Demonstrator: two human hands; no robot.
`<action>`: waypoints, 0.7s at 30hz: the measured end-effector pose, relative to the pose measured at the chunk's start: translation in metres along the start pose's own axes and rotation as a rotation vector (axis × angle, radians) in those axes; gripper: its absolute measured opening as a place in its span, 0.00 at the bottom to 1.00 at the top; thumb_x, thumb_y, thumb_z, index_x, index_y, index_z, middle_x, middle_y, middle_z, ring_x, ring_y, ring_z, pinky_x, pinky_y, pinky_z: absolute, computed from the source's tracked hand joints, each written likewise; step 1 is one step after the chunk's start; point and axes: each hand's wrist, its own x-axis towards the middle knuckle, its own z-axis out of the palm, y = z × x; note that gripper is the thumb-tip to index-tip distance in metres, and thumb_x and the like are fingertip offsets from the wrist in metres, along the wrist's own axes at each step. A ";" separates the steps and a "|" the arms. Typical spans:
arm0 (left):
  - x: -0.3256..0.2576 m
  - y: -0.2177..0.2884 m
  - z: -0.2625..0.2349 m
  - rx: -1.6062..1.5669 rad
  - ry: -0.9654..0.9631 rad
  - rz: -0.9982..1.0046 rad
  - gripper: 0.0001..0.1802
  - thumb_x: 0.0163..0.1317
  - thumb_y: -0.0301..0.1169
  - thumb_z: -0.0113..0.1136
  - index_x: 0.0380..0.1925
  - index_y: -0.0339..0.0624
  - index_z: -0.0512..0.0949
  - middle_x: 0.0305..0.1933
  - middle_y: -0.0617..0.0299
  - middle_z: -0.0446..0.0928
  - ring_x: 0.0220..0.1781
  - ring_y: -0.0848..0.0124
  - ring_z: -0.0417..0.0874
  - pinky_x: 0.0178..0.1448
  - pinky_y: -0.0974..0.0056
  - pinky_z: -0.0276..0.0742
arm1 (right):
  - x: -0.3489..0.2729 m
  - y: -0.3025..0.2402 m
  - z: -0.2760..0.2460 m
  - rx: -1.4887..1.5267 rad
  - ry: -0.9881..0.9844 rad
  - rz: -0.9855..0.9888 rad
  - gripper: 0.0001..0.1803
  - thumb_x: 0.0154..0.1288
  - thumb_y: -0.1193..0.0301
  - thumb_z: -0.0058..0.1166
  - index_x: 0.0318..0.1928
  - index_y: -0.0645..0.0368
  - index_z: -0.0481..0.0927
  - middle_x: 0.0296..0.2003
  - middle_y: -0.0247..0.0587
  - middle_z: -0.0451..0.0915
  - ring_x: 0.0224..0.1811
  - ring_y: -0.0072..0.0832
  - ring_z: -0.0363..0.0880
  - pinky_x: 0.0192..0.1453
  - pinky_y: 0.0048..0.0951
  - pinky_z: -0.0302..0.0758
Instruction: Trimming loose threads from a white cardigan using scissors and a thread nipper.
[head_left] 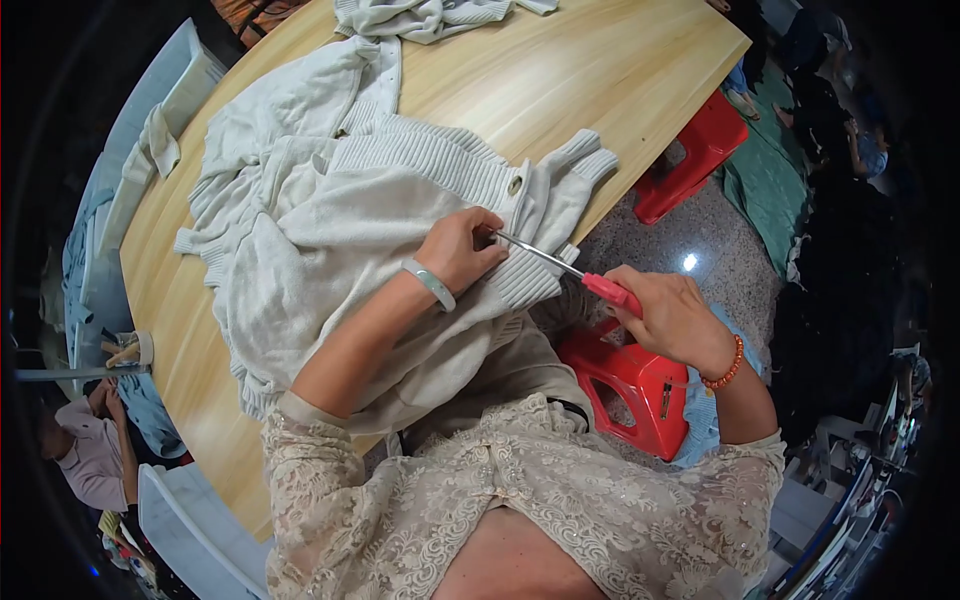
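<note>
Left hand pins cream cardigan flat; right hand clamped on red-handled scissors. I'd keep the knit taut, tips clear of ribbing.

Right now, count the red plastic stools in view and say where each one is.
2. One red plastic stool stands on the floor under the right hand; another red plastic stool sits farther off beside the table's right edge. Others may be hidden.

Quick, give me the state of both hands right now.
Left hand: closed, pinching the cream knit cardigan at its ribbed edge.
Right hand: closed around the red handle of the scissors, blades at the cardigan.
</note>
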 end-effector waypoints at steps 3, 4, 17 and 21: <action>-0.003 -0.004 -0.001 0.025 -0.061 -0.088 0.15 0.50 0.29 0.72 0.37 0.34 0.80 0.29 0.53 0.81 0.31 0.64 0.81 0.39 0.61 0.77 | -0.004 -0.002 -0.003 -0.174 -0.110 0.052 0.15 0.67 0.59 0.56 0.47 0.55 0.74 0.32 0.51 0.82 0.40 0.52 0.82 0.46 0.50 0.75; -0.006 -0.003 -0.002 0.010 -0.060 -0.113 0.14 0.50 0.27 0.72 0.36 0.35 0.80 0.27 0.53 0.80 0.30 0.64 0.80 0.38 0.61 0.76 | -0.006 -0.002 -0.003 -0.175 -0.108 0.057 0.15 0.67 0.59 0.56 0.47 0.55 0.74 0.32 0.51 0.82 0.40 0.52 0.82 0.46 0.50 0.75; 0.050 -0.008 0.020 0.173 0.104 0.096 0.21 0.54 0.28 0.67 0.49 0.38 0.80 0.43 0.51 0.82 0.35 0.62 0.84 0.43 0.61 0.80 | 0.002 0.005 -0.005 0.012 0.083 0.037 0.14 0.66 0.62 0.58 0.48 0.52 0.75 0.32 0.53 0.81 0.38 0.53 0.81 0.43 0.52 0.74; 0.060 -0.005 0.033 -0.026 0.016 0.009 0.16 0.49 0.31 0.72 0.38 0.38 0.80 0.34 0.55 0.81 0.38 0.65 0.83 0.43 0.61 0.78 | -0.010 0.013 -0.014 -0.111 0.045 0.100 0.15 0.65 0.61 0.58 0.48 0.52 0.76 0.31 0.54 0.81 0.38 0.55 0.80 0.44 0.54 0.72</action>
